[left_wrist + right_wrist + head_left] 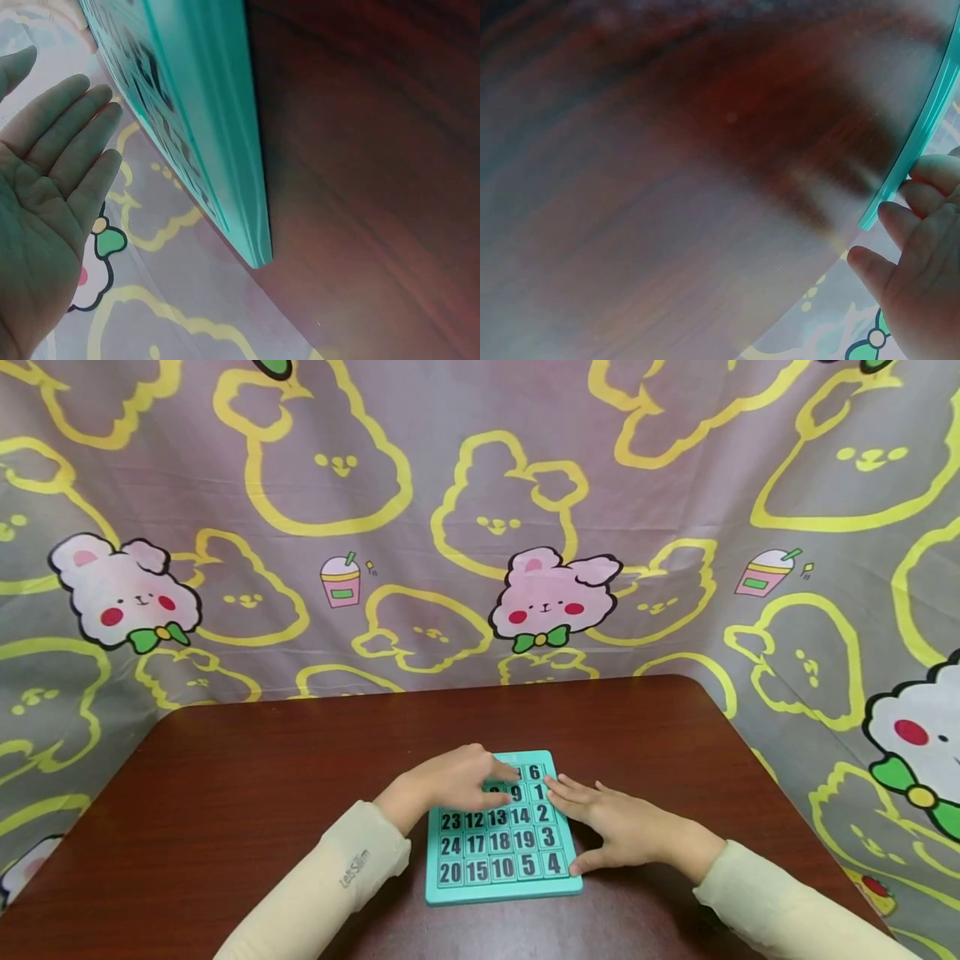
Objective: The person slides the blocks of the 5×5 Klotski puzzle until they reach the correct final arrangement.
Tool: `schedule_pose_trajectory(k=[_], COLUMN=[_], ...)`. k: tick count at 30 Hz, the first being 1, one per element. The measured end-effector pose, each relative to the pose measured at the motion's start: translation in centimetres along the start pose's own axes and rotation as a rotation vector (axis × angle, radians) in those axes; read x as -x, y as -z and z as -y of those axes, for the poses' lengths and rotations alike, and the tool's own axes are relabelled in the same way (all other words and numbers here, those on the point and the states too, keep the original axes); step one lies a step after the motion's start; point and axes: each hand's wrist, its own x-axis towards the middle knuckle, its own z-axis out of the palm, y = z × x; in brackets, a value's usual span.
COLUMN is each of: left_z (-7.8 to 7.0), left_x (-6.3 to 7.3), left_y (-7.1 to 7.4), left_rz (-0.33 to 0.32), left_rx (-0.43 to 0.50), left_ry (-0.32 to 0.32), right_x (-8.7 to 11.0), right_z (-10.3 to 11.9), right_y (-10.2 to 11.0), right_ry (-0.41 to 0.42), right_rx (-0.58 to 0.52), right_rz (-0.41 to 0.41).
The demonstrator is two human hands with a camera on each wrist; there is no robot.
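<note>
A turquoise number slide puzzle lies flat on the table, its tiles printed with black numbers. Over its upper left part reaches my left hand, covering several tiles; a fingertip is at the top row, near the 6. The left wrist view shows that hand with straight fingers beside the puzzle's edge. My right hand lies along the right side, fingertips at the upper right edge and thumb by the lower right corner. In the right wrist view its fingers are spread at the turquoise rim.
The dark brown wooden table has rounded far corners. Behind it and at both sides hangs a grey and pink curtain with yellow outlines and cartoon rabbits. Light sleeves cover both forearms.
</note>
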Motion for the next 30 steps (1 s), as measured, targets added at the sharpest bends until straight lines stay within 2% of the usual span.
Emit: schedule_pose_trajectory(k=[8,24,30], left_z=[-0.6,0.2,0.5], left_x=[-0.6,1.4,1.9], left_y=[-0.2,-0.2,-0.1], left_rz=[0.043,0.026,0.016], left_rx=[-0.017,0.023,0.032], left_ry=[0.028,0.098,0.085], right_x=[0.0,0.1,0.1], right_z=[0.0,0.2,0.2], right_y=[0.0,0.3,0.2], right_ry=[0.005,-0.009,-0.011], right_rx=[0.003,-0.01,-0.007], right_rz=[-0.001,0.009,0.008])
